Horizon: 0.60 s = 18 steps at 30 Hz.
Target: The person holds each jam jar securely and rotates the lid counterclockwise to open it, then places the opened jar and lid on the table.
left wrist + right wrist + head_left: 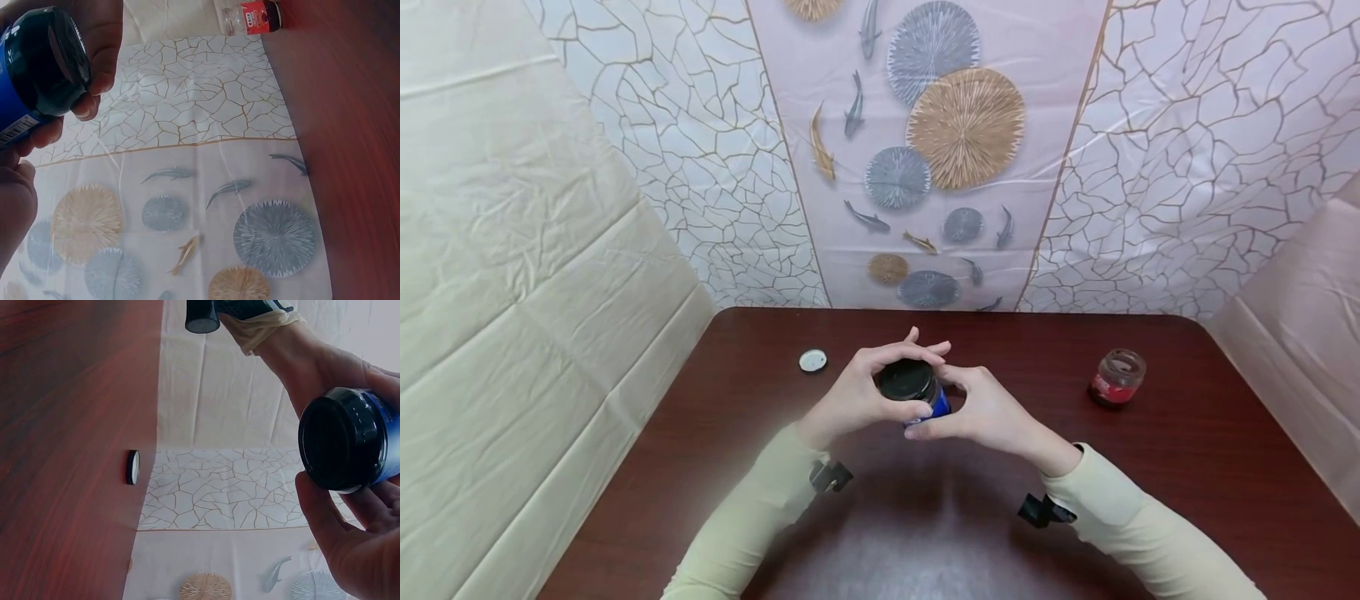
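Observation:
Both hands hold a dark glass jar (940, 405) with a blue label, raised over the table. My left hand (856, 392) curves its thumb and forefinger around the upper part, at the black lid (906, 379); some other fingers extend beyond. Lower down, my right hand (988, 410) grips the jar's side between thumb and fingers. In the left wrist view the jar (44, 62) shows a barcode on its label. The right wrist view shows the jar's dark base (331, 440). Part of the label is hidden by the fingers.
A small loose lid (812, 361), pale side up with a dark rim, lies left on the brown table (715, 500). An uncapped glass jar (1117, 379) with a red label and dark contents stands at the right. A patterned cloth (865, 275) hangs behind the table.

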{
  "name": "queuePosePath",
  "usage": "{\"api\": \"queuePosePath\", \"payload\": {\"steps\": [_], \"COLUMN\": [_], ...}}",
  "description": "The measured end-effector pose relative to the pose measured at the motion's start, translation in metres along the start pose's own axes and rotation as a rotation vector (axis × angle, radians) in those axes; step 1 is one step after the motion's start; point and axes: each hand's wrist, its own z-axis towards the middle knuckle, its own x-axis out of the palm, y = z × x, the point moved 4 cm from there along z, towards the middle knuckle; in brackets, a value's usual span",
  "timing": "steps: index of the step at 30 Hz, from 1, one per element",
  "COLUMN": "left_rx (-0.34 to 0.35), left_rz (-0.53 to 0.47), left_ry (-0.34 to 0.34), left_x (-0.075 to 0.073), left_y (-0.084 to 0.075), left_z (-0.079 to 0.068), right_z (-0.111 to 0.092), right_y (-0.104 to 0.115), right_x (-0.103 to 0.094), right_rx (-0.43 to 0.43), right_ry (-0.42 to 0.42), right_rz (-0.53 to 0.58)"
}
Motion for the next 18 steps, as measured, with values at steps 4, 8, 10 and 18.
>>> {"api": "queuePosePath", "payload": {"steps": [4, 8, 10, 18], "left_rx": [-0.026, -0.034, -0.025, -0.024], "left_rz": [0.007, 0.013, 0.01, 0.002], "left_ry": [-0.024, -0.041, -0.042, -0.067], "left_x": [-0.0013, -0.0026, -0.0029, -0.0014], "left_y": [0.0023, 0.003, 0.0028, 0.0011], "left_z": [-0.0008, -0.0014, -0.0016, -0.0045], "right_z": [0.0003, 0.0012, 0.0011, -0.0003], "right_y": [-0.0007, -0.0004, 0.0003, 0.0012], "right_x": [0.0004, 0.0014, 0.0018, 0.0033], "right_rx": [0.006, 0.007, 0.007, 0.019], "right_ry": [-0.017, -0.038, -0.047, -0.056], "right_rz": [-0.008, -0.013, -0.016, -0.027]}}
